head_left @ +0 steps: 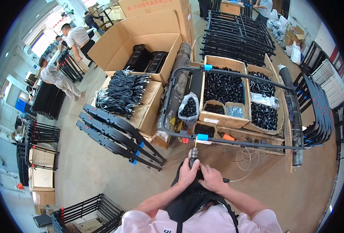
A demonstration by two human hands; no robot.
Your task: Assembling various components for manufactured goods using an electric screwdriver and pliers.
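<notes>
Both of my hands are on a power drill [194, 153] held in front of my body, its bit pointing away from me. My left hand [188, 171] wraps its chuck end. My right hand [212, 178] closes round the rear of its body, where a pale hose [241, 178] leads off to the right. Just beyond the drill lies a black tubular frame [253, 144], resting across the bench. The bit meets or nearly meets the frame's near bar beside a blue clip [203, 137]; I cannot tell whether they touch. A second blue clip [208, 67] sits on the far bar.
Under the frame stand boxes of small black parts [223, 87] and a tray of screws [234, 111]. Left are bundled cables [121, 93], a cardboard box [137, 35] and leaning black frames [113, 136]. More frames [234, 39] are stacked beyond. Several people work at the far left.
</notes>
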